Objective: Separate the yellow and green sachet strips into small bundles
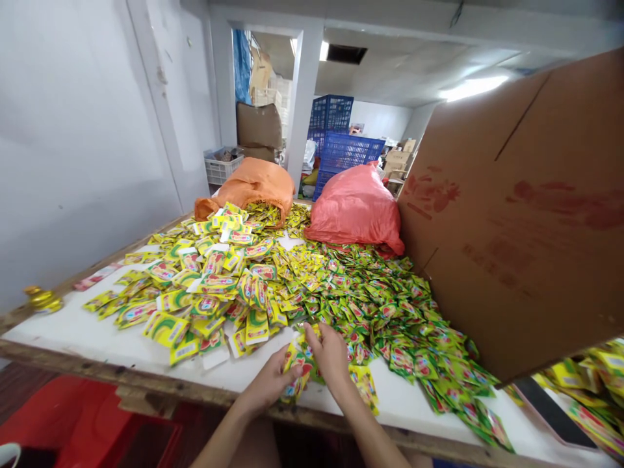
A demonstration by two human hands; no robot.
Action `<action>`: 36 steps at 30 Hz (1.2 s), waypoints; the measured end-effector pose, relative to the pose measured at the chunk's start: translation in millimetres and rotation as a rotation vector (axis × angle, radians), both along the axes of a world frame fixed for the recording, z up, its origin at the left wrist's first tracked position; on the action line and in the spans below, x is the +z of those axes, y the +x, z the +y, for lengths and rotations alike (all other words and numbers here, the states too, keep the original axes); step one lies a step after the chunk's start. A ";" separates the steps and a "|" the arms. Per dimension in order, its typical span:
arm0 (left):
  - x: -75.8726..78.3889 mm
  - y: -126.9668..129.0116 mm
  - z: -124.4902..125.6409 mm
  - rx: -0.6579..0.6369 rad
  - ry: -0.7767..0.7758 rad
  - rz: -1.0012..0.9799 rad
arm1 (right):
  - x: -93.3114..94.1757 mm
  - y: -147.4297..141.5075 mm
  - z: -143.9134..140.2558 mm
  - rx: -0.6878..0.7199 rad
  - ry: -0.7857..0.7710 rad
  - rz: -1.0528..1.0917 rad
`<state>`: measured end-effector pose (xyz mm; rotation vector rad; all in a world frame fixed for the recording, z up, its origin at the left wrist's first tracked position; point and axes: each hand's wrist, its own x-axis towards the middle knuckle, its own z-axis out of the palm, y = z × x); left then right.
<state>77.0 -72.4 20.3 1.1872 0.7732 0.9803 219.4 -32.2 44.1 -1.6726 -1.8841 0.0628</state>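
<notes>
Near the table's front edge, my left hand (273, 382) is closed around a small yellow-and-green packet (294, 372) with red print, thumb across its front. My right hand (330, 354) is just to the right, fingers bent together at the packet's upper end; what lies under those fingers is partly hidden. In front and to the left spreads a heap of small yellow cartons (209, 286), several with white end flaps standing out. To the right lies a wide pile of flat green-and-yellow sachets (390, 318), and a few more sachets (364, 385) lie beside my right wrist.
An orange sack (258, 179) spills sachets at the back, beside a closed-looking pink sack (358, 201). A large cardboard box (517, 214) leans on the right. A phone (556, 413) lies right; a gold tape roll (43, 299) left. Below is a red stool (78, 422).
</notes>
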 end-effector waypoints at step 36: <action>-10.9 13.8 0.3 0.130 0.083 -0.078 | 4.0 23.6 -38.9 0.454 -0.173 0.317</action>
